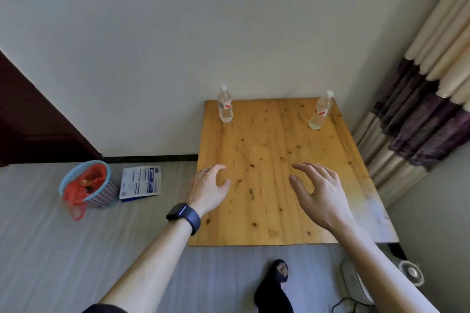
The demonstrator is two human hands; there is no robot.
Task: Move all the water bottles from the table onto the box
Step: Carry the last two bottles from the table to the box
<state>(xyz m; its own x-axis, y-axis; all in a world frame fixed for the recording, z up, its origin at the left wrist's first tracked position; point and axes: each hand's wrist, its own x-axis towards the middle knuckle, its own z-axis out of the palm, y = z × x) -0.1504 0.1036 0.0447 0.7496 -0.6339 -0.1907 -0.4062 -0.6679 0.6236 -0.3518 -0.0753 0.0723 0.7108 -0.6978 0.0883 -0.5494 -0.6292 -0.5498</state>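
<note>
Left bottle [225, 104] and right bottle [321, 112] stand upright at the far edge of the worktop [262, 155], mid-frame, each well ahead of my same-side hand: left hand [209, 187], right hand [315, 190], both empty, fingers relaxed.

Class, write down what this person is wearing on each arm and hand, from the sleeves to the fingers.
The left hand has a thin ring on one finger, and its wrist carries a dark smartwatch with a rectangular face and a wide dark band. A dark sleeve ends high on the left arm. The right hand and forearm show nothing worn.
</note>
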